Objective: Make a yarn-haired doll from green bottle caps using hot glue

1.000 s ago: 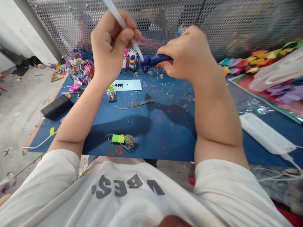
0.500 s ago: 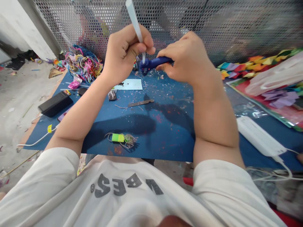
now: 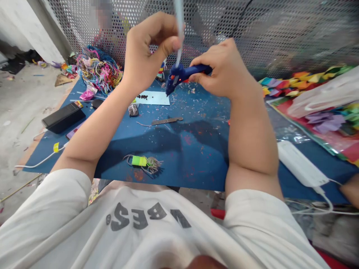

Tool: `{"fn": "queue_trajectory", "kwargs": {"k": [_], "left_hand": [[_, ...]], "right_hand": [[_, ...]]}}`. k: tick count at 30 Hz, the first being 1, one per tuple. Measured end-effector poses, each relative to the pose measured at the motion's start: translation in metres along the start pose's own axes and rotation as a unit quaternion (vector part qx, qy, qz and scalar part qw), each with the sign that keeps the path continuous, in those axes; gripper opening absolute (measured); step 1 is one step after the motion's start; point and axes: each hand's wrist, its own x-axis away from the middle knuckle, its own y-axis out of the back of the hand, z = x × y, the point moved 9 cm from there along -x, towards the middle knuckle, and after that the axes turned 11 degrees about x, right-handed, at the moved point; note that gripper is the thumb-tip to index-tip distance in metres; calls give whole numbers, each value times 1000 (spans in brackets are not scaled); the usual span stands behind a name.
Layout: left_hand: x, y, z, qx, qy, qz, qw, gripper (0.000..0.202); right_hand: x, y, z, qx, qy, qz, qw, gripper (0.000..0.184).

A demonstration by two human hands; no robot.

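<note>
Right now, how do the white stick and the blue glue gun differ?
The white stick is pale; the blue glue gun is dark. The white stick is straight and slim; the blue glue gun is angular and bulkier. The left hand pinches the white stick, while the right hand grips the blue glue gun. Both are held above the table.

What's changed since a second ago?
The left hand moved rightward, swinging the white stick from a leftward slant to nearly upright. The blue glue gun turned, its nozzle now showing, pointed downward. Nothing was let go: the right hand still grips the gun. The green bundle and metal blade stayed put.
</note>
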Motion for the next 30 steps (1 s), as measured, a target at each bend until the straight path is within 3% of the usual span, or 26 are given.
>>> {"fn": "queue_trajectory", "kwargs": {"k": [1,3,6,9,16,21,26,30], "left_hand": [[0,8,11,6,32,-11,999,39],[1,15,16,39,36,-6,999,48],[7,12,32,47,139,34,989,35],[14,14,42,72,181,46,980,33],[13,25,98,105,202,87,970,59],[6,31,91,110,170,39,978,46],[5,15,107,117,229,86,963,66],[-4,7,121,104,195,11,975,75]], "right_hand": [[0,0,-5,-12,-4,-11,1000,35],[0,0,-15,-28,-10,-32,999,44],[2,2,-23,-34,-13,-52,998,58],[4,7,-24,-32,-20,-60,997,63],[6,17,-6,-40,-6,-56,998,34],[6,16,-1,-41,1,-36,999,35],[5,12,1,-45,1,-23,999,33],[6,12,14,-32,28,-23,999,32]]}}
